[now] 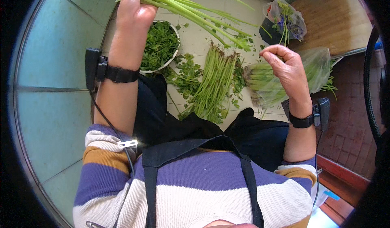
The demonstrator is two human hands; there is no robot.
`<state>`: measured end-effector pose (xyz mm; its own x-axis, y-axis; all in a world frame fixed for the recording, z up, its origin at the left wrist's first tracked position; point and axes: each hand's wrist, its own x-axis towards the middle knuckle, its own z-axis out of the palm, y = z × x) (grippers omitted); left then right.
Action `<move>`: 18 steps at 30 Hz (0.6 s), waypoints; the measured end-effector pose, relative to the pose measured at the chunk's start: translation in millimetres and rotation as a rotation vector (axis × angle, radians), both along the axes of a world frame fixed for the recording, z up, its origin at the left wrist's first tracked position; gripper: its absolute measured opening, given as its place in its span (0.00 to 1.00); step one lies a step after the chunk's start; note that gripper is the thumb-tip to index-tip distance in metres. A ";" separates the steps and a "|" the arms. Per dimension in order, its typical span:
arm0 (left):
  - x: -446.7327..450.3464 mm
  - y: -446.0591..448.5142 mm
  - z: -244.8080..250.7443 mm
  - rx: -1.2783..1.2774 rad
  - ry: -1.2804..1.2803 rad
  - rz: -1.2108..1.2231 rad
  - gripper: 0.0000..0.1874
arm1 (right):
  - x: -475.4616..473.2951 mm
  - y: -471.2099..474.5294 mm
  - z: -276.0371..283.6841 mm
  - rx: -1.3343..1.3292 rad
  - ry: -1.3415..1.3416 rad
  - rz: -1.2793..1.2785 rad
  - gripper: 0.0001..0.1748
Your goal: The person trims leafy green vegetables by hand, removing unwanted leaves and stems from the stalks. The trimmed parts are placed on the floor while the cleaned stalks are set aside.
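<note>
At the top of the view my left hand (137, 10) is closed around a bunch of pale green celery stalks (195, 16). Their stripped lengths fan out to the right, and a few leaves show at the tips. My right hand (285, 63) is raised to the right of them, thumb and forefinger pinched together with nothing visible between them. Under that hand lies a clear plastic bag (315, 66) full of celery. A pile of thin celery with roots (214, 81) rests on the tiled floor before my knees. Left of it stands a white-rimmed tub (178, 40) heaped with cut celery leaves (160, 46).
A dark bin with a plastic liner (297, 22) stands at the upper right, with celery scraps over its edge. Beside it is a wooden panel (332, 17). Tiled wall (58, 106) runs along my left. Loose leaves (189, 71) lie on the floor.
</note>
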<state>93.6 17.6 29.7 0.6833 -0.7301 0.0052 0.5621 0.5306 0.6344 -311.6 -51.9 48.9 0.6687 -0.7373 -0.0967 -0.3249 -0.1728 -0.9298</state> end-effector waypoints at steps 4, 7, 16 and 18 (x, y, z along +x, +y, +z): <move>-12.2 0.2 2.2 -0.078 0.058 -0.151 0.09 | 17.6 6.2 -14.1 -0.295 -0.139 0.041 0.13; -24.9 0.2 4.4 -0.048 0.050 -0.130 0.09 | 29.0 10.1 -23.5 -0.298 -0.054 0.149 0.15; -29.4 -0.2 3.5 0.007 -0.223 -0.054 0.05 | 46.5 36.5 -15.6 0.371 -0.023 0.182 0.12; -25.6 5.5 -0.6 0.084 -0.846 0.113 0.05 | 51.7 42.8 -9.0 0.275 0.026 0.246 0.13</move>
